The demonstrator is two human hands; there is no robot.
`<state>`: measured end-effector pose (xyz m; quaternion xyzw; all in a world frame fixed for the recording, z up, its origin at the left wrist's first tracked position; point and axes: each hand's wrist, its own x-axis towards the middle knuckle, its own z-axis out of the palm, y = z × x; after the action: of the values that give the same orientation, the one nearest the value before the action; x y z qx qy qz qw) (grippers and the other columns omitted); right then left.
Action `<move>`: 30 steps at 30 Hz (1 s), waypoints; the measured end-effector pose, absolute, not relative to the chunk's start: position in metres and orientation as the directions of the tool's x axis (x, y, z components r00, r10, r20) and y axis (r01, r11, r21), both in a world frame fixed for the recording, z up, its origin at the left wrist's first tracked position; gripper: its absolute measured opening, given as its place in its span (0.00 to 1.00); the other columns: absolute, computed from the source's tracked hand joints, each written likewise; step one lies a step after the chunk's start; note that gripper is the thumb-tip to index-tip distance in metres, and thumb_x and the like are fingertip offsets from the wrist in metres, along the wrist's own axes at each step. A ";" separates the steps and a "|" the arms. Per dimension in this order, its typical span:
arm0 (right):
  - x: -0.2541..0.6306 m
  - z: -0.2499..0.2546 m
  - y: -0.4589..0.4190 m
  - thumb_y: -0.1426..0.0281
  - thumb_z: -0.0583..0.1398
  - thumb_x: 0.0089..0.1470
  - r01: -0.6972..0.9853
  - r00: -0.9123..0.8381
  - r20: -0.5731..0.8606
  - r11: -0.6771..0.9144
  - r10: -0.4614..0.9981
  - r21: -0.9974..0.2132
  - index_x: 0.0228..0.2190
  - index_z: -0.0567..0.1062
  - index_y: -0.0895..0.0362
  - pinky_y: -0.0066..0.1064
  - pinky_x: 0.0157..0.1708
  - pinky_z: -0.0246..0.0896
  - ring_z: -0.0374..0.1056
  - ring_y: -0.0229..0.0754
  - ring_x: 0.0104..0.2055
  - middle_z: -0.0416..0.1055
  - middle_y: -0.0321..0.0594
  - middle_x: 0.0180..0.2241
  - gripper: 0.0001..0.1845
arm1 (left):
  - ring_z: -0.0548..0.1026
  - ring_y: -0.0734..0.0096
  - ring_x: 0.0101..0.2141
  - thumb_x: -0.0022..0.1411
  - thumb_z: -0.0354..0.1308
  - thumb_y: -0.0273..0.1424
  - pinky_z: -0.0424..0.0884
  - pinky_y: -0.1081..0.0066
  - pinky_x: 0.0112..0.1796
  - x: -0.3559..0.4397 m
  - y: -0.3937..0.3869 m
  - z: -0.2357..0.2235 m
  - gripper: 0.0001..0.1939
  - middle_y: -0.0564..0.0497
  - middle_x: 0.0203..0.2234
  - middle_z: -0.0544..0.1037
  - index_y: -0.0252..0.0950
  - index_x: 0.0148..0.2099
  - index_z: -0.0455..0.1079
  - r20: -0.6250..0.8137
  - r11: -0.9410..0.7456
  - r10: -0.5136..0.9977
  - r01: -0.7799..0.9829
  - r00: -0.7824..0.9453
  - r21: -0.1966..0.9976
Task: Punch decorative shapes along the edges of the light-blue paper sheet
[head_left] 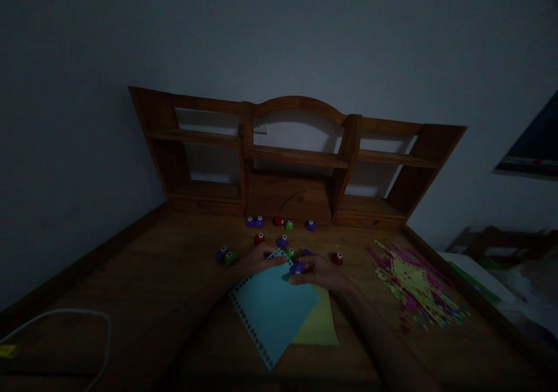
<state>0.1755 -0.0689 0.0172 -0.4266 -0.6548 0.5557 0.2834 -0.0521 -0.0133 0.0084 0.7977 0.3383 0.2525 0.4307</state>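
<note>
My left hand [260, 260] pinches the upper edge of a light blue paper sheet [275, 307], which lies turned at an angle. Rows of small punched holes run along its left and upper edges. In my right hand [321, 272] is a small purple paper punch [297, 268], held between thumb and fingers at the sheet's upper right edge. Whether the paper sits in its slot cannot be made out. A yellow paper sheet [320, 325] lies partly under the blue one. Just beyond my hands stand a green punch [290, 253] and another purple punch [283, 241].
Several more punches stand around, including a red punch [337, 259] at right and a green punch [231, 258] at left. Punched paper strips [410, 281] lie heaped at right. A wooden shelf [296, 158] backs the desk. A white cable [82, 310] curls at left.
</note>
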 end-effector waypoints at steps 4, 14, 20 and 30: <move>0.181 0.016 -0.069 0.55 0.71 0.37 0.245 -0.529 -0.145 -0.013 0.836 -0.969 0.27 0.76 0.59 0.27 0.28 0.57 0.63 0.35 0.28 0.69 0.33 0.26 0.22 | 0.63 0.75 0.24 0.58 0.57 0.45 0.58 0.75 0.26 -0.052 -0.013 0.008 0.21 0.55 0.20 0.66 0.32 0.24 0.69 0.140 -0.414 0.761 0.308 0.634 0.856; 0.187 0.010 -0.066 0.57 0.71 0.40 0.258 -0.560 -0.135 0.017 0.818 -0.966 0.29 0.77 0.58 0.27 0.29 0.57 0.62 0.35 0.27 0.69 0.33 0.26 0.19 | 0.62 0.75 0.24 0.56 0.58 0.48 0.56 0.76 0.24 -0.052 -0.017 0.015 0.23 0.56 0.19 0.64 0.32 0.24 0.67 0.108 -0.378 0.771 0.316 0.628 0.870; 0.187 0.013 -0.068 0.57 0.71 0.40 0.244 -0.555 -0.131 0.010 0.821 -0.970 0.29 0.78 0.57 0.27 0.29 0.57 0.63 0.35 0.28 0.70 0.33 0.27 0.19 | 0.61 0.75 0.23 0.56 0.57 0.49 0.56 0.75 0.24 -0.051 -0.017 0.014 0.24 0.55 0.19 0.64 0.32 0.23 0.67 0.097 -0.373 0.776 0.330 0.623 0.867; 0.186 0.014 -0.068 0.58 0.70 0.40 0.242 -0.557 -0.122 0.020 0.821 -0.970 0.29 0.78 0.58 0.27 0.28 0.57 0.63 0.35 0.28 0.71 0.34 0.27 0.18 | 0.64 0.74 0.24 0.56 0.57 0.49 0.56 0.76 0.24 -0.053 -0.015 0.012 0.23 0.55 0.20 0.66 0.32 0.25 0.69 0.076 -0.354 0.776 0.332 0.626 0.874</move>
<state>0.1863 -0.0685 0.0140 -0.3977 -0.6685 0.5759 0.2515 -0.0527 -0.0152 0.0120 0.7842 0.3532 0.2491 0.4453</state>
